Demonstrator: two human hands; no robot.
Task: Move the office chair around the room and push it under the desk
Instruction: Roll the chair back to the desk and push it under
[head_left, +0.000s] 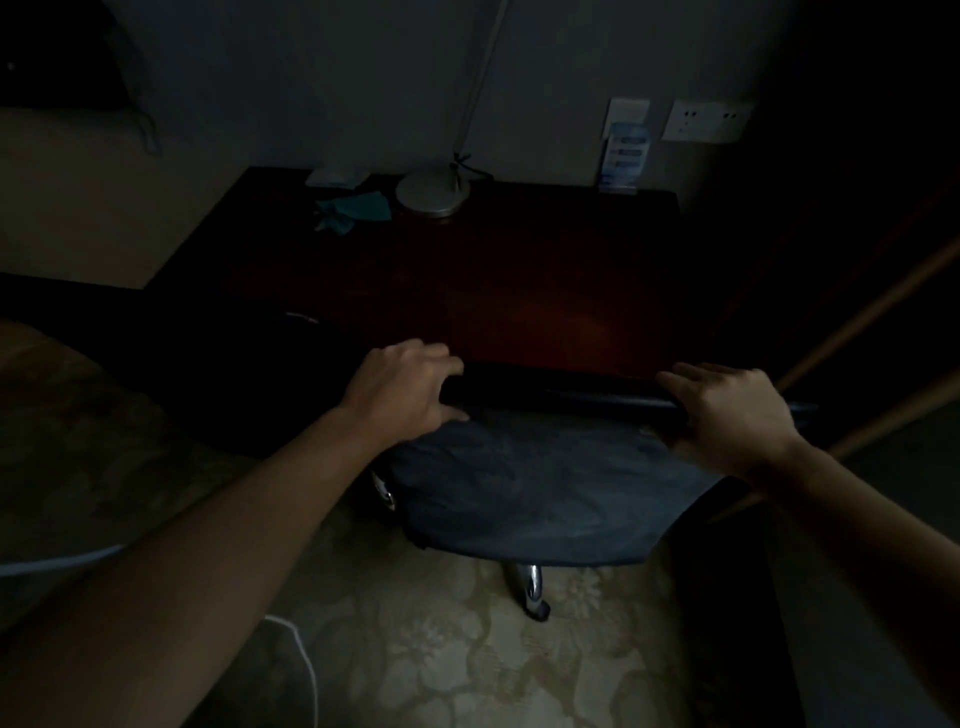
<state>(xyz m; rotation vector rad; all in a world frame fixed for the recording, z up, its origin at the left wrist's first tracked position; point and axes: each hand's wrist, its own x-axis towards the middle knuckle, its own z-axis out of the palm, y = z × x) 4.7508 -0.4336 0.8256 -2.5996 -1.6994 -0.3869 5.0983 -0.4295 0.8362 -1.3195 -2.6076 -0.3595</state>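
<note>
Two hands on the office chair (530, 478), both on the top edge of its backrest. Left hand (410, 389) has a closed grip on the left end of the top rail: fingers (441, 358) curl over the far side, thumb presses on the near face. Right hand (727, 410) sits on the right end of the rail, fingers draped over the top, grip closed around the edge but looser-looking; the dim light makes it hard to tell how tight.

Chair sits right at the near edge of the bench (467, 270), backrest top about level with that edge; seat is hidden behind the backrest, so I cannot tell how far under it goes. One chrome leg with a castor (532, 592) sticks out on the near side of the chair, standing on patterned floral carpet (441, 649).

On the bench, at the far side from the chair: round metal lamp base (432, 195), teal crumpled item (353, 208) just left of it, upright card stand (623, 156) at the far right. Wall socket (706, 120) above the bench's far right corner. Scene is very dark.
</note>
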